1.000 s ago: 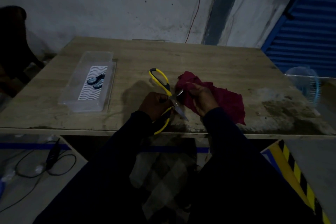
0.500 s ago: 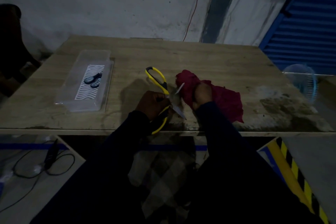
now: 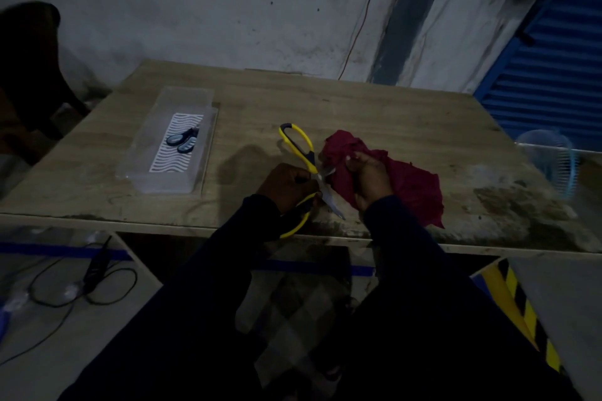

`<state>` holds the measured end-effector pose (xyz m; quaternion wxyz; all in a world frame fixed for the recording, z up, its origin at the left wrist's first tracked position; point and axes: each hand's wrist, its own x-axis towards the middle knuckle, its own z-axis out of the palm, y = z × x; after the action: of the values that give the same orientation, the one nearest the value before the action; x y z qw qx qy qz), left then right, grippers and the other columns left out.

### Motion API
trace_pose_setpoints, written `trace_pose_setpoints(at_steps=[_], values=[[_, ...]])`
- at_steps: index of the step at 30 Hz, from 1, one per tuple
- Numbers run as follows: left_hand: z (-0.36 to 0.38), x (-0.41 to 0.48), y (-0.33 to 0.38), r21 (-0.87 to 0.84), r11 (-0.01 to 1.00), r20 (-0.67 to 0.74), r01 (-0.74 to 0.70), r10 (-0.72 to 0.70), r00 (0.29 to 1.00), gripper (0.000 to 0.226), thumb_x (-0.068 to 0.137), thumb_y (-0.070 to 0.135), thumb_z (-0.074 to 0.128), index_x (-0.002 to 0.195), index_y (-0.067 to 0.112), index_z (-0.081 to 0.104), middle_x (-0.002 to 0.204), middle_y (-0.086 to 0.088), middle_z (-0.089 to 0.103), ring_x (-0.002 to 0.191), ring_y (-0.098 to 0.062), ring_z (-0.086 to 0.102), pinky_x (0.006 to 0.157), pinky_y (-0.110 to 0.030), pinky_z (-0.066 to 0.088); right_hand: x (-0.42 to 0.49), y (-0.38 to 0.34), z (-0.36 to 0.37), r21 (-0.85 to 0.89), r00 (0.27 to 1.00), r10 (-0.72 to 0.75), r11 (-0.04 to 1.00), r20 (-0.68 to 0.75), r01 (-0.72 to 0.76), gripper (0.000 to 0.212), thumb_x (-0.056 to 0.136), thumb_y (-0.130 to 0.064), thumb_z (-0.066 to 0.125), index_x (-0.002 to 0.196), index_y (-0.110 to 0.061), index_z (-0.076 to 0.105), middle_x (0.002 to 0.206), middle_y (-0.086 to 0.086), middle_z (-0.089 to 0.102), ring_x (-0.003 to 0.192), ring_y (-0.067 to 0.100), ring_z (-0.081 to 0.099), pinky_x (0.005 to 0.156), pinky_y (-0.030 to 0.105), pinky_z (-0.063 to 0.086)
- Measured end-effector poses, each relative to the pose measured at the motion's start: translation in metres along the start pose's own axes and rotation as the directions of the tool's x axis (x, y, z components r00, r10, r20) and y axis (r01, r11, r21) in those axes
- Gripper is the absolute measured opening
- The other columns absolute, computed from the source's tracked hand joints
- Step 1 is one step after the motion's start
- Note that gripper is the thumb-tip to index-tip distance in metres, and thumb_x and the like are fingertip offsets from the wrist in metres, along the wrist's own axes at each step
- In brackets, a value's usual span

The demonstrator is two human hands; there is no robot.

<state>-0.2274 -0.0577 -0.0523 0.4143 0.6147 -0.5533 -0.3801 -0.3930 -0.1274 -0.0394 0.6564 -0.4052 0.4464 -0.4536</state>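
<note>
Fingers of right hand (image 3: 369,181) tight on red cloth (image 3: 418,187), now over upper blade (image 3: 328,170); left hand (image 3: 286,187) still round scissors (image 3: 301,146).

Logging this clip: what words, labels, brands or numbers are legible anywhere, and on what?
None can be read.
yellow-handled scissors: no print visible.
red cloth: plain.
clear tray: only a white wave pattern, no words.
yellow-and-black stripes: hazard marking, no text.
The picture is dim, so any fine print would be lost.

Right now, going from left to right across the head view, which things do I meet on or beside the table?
Clear tray → yellow scissors → red cloth → small blue fan.
</note>
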Motion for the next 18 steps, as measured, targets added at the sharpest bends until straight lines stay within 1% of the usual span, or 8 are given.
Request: trace_pose_setpoints(at_steps=[1,3,5,7,9,11,15,18], values=[[-0.001,0.0,0.0,-0.001,1.0,0.01,0.004,-0.004,1.0,0.02,0.091,0.025,0.072,0.074,0.016,0.079,0.061,0.001,0.07,0.058,-0.01,0.066,0.061,-0.026,0.05,0.0,0.0,0.002,-0.034,0.999,-0.017,0.999,-0.043,0.016,0.026,0.093,0.005,0.047,0.113,0.006,0.064,0.106,0.021,0.068,0.097,0.033,0.065,0.095,0.05,0.052],[-0.001,0.001,0.0,-0.008,1.0,0.026,0.011,-0.011,1.0,0.023,0.091,0.023,0.071,0.075,0.008,0.078,0.068,-0.011,0.073,0.066,-0.026,0.072,0.065,-0.033,0.053,-0.004,0.0,0.007,-0.172,0.987,-0.106,0.981,-0.121,0.085,0.024,0.093,0.005,0.048,0.098,-0.006,0.07,0.095,0.011,0.07,0.091,0.028,0.065,0.092,0.047,0.053],[0.0,0.001,-0.001,-0.013,1.0,0.02,0.018,-0.018,1.0,0.025,0.092,0.023,0.069,0.079,0.004,0.079,0.073,-0.018,0.074,0.073,-0.036,0.073,0.068,-0.037,0.056,-0.006,0.004,0.01,-0.196,0.975,-0.177,0.969,-0.132,0.149,0.02,0.094,-0.001,0.052,0.101,-0.004,0.07,0.099,0.012,0.071,0.093,0.029,0.067,0.092,0.045,0.055],[0.001,-0.001,0.001,-0.048,0.998,-0.009,0.033,-0.033,0.999,0.027,0.093,0.024,0.069,0.074,0.006,0.078,0.067,-0.014,0.073,0.066,-0.032,0.072,0.065,-0.037,0.055,-0.002,0.004,0.006,-0.036,0.987,-0.105,0.994,-0.119,0.101,0.026,0.094,-0.007,0.053,0.114,0.003,0.066,0.112,0.018,0.068,0.101,0.031,0.066,0.097,0.048,0.053],[0.0,-0.003,0.002,-0.114,0.993,-0.07,0.037,-0.046,0.996,0.03,0.093,0.025,0.069,0.066,0.013,0.075,0.054,-0.001,0.068,0.054,-0.016,0.066,0.058,-0.029,0.049,-0.001,-0.001,-0.002,0.109,0.998,0.009,0.994,-0.055,-0.003,0.035,0.095,-0.012,0.049,0.125,0.001,0.062,0.129,0.02,0.061,0.115,0.031,0.06,0.108,0.045,0.044],[-0.001,-0.006,0.006,-0.178,0.983,-0.127,0.035,-0.058,0.99,0.033,0.094,0.023,0.068,0.063,0.016,0.07,0.046,0.008,0.063,0.045,-0.003,0.059,0.05,-0.019,0.044,-0.005,-0.003,-0.013,0.161,0.998,0.054,0.985,0.011,-0.055,0.044,0.095,-0.012,0.043,0.136,-0.001,0.052,0.139,0.019,0.054,0.128,0.031,0.052,0.116,0.045,0.033],[-0.003,-0.006,0.008,-0.276,0.961,-0.18,0.014,-0.066,0.982,0.024,0.094,0.018,0.068,0.074,0.005,0.073,0.048,0.007,0.065,0.045,-0.002,0.059,0.049,-0.017,0.044,-0.013,0.006,-0.036,0.143,0.997,0.009,0.99,0.077,-0.02,0.059,0.086,-0.013,0.056,0.143,0.0,0.044,0.142,0.019,0.051,0.131,0.034,0.05,0.116,0.048,0.032],[-0.006,-0.007,0.01,-0.375,0.925,-0.151,0.059,-0.123,0.981,0.027,0.095,0.017,0.065,0.075,0.0,0.071,0.048,0.001,0.063,0.041,-0.011,0.056,0.044,-0.019,0.042,-0.037,0.001,-0.033,0.053,0.999,0.01,0.999,0.046,-0.012,0.034,0.096,-0.005,0.045,0.127,0.001,0.058,0.126,0.021,0.063,0.115,0.034,0.062,0.101,0.044,0.049]])
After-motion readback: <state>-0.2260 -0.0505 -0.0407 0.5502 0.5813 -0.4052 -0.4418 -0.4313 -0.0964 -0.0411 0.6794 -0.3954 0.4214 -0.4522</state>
